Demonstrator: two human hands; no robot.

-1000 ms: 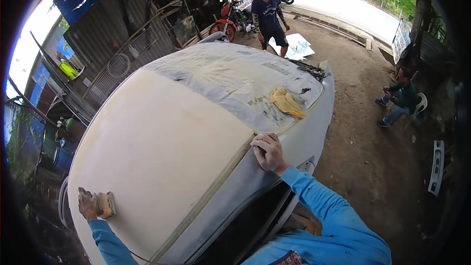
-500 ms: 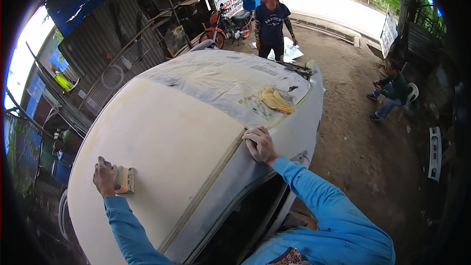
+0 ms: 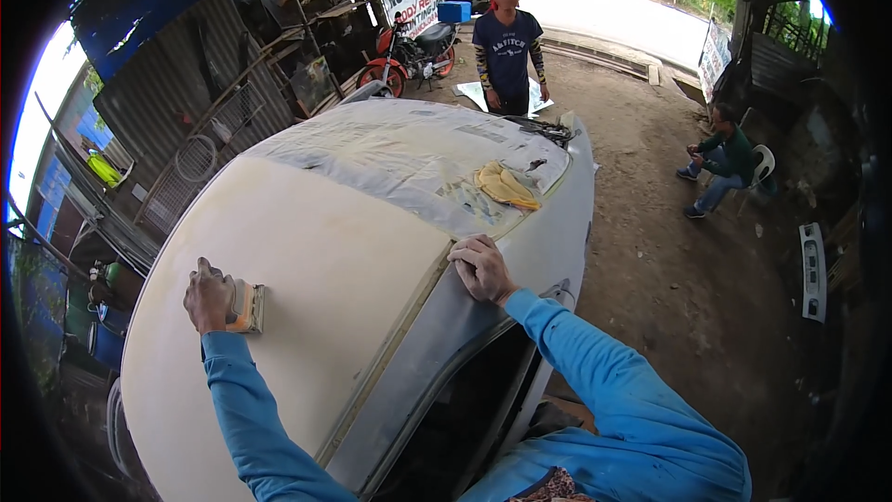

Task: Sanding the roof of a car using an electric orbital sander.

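Observation:
My left hand is closed round a sanding block, with orange sides and a squarish greyish edge, lying flat on the car's pale cream roof. Dust coats the fingers. My right hand leans on the roof's side edge, above the front door window. Its fingers are curled in and nothing shows in them. Ahead of it, a folded yellow cloth lies on the plastic sheeting that covers the windshield.
Beyond the hood stands a person in a red head cover. Another person sits on a white chair at the right. A red motorcycle is parked behind. A loose bumper lies on the dirt floor, and metal sheets line the left.
My left hand has slid the sanding block a little forward on the roof. The right hand stays at the roof edge. The whole view has shifted slightly, and the standing person has lowered their arms.

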